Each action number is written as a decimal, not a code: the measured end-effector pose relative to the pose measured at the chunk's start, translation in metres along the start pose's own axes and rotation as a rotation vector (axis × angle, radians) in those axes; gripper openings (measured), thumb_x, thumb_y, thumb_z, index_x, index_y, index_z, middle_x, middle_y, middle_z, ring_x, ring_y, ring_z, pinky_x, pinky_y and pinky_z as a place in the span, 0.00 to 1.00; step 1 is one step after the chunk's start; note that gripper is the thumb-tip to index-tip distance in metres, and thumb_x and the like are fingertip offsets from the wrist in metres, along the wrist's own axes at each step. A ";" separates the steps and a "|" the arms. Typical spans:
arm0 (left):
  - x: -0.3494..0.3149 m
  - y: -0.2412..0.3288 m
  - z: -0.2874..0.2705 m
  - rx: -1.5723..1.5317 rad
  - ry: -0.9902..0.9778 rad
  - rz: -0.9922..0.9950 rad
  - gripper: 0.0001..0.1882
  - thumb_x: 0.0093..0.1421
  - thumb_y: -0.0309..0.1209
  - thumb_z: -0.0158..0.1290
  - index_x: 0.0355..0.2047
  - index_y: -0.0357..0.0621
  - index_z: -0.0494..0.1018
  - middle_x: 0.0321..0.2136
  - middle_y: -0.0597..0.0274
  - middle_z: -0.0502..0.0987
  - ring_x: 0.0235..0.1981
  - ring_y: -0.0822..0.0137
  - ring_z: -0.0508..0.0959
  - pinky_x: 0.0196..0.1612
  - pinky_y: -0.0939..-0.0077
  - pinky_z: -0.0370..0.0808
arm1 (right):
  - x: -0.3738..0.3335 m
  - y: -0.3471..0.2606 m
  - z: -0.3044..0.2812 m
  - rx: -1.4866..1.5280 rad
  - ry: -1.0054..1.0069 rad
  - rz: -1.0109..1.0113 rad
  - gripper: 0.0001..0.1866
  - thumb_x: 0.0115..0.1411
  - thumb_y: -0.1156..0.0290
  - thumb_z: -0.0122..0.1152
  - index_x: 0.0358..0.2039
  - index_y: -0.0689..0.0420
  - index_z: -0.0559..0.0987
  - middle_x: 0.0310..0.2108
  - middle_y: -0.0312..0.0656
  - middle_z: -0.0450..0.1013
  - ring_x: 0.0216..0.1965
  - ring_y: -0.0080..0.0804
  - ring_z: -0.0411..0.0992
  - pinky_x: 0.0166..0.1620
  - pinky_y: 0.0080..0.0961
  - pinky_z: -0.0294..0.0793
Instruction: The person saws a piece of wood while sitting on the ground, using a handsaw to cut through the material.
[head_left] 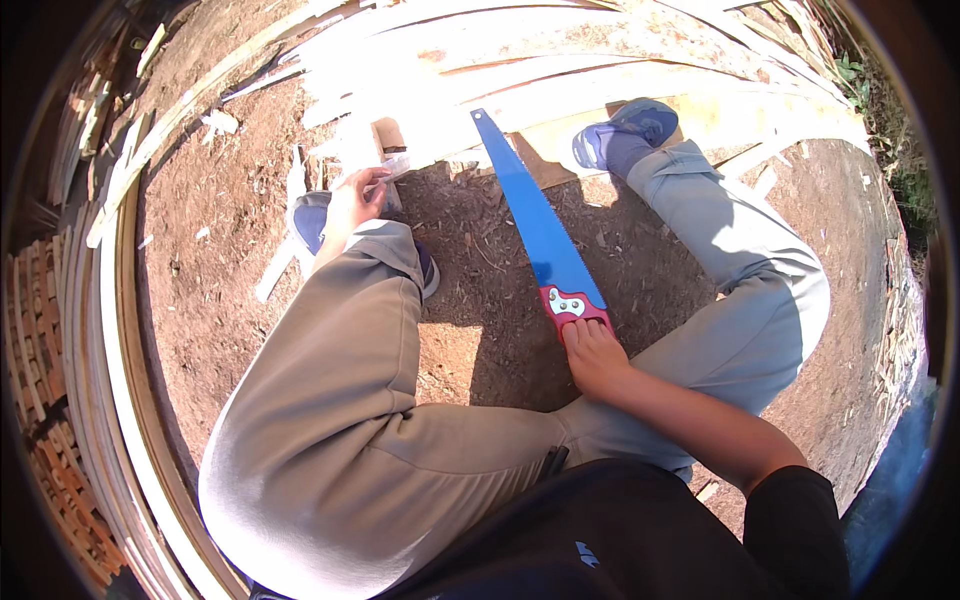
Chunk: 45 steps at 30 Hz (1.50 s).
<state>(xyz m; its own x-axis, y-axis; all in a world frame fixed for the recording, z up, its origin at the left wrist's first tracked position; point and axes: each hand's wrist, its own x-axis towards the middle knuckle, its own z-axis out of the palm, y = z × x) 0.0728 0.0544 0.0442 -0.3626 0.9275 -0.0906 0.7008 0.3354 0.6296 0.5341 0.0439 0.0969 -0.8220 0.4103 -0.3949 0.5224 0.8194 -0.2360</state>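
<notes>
In my right hand (597, 358) is the red handle of a handsaw (540, 225). Its long blue blade points away from me, tip near the boards, teeth along the right edge. Beyond my left knee, my left hand (355, 200) has its fingers bent around the near end of a small pale piece of wood (393, 167); glare blurs its outline. Just past that piece stands a short wooden block (387, 132), beside the sunlit boards. The saw blade is apart from the wood near my left hand.
Long pale boards (640, 45) lie across the far side, partly washed out by sunlight. More long planks (125, 370) run along the left, beside stacked wood strips (75, 490). My shoes (625, 135) rest near the boards. Chips and scraps litter the brown dirt (200, 290).
</notes>
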 end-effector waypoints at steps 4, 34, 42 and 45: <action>-0.001 -0.004 0.008 -0.003 0.142 0.017 0.11 0.60 0.27 0.56 0.44 0.49 0.79 0.38 0.58 0.82 0.37 0.62 0.83 0.42 0.68 0.78 | 0.043 -0.014 -0.003 -0.021 -0.456 0.141 0.14 0.57 0.72 0.59 0.44 0.62 0.75 0.42 0.49 0.77 0.47 0.45 0.76 0.49 0.37 0.74; -0.017 0.006 0.010 -0.156 0.780 -0.004 0.13 0.57 0.22 0.57 0.43 0.44 0.73 0.36 0.64 0.74 0.24 0.73 0.72 0.27 0.77 0.69 | 0.428 -0.054 -0.083 -0.289 0.195 -0.146 0.20 0.59 0.67 0.60 0.53 0.54 0.76 0.51 0.43 0.77 0.62 0.41 0.66 0.64 0.48 0.58; -0.014 0.010 0.007 -0.194 0.875 -0.103 0.16 0.60 0.24 0.56 0.49 0.39 0.69 0.37 0.62 0.74 0.27 0.73 0.73 0.30 0.77 0.71 | 0.428 -0.071 -0.103 -0.060 0.100 -0.285 0.32 0.49 0.73 0.68 0.57 0.62 0.73 0.62 0.58 0.62 0.62 0.49 0.64 0.65 0.45 0.63; -0.018 0.008 0.008 -0.216 0.880 -0.108 0.16 0.62 0.26 0.56 0.49 0.39 0.69 0.37 0.62 0.74 0.27 0.74 0.72 0.31 0.78 0.71 | 0.423 -0.089 -0.101 -0.225 -0.152 -0.263 0.33 0.48 0.72 0.70 0.57 0.63 0.73 0.64 0.56 0.59 0.63 0.48 0.62 0.65 0.40 0.65</action>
<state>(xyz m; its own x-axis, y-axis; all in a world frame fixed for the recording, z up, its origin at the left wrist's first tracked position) 0.0898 0.0415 0.0452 -0.8194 0.4027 0.4079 0.5374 0.2925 0.7910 0.1170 0.1849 0.0401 -0.8698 0.1237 -0.4776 0.2206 0.9634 -0.1523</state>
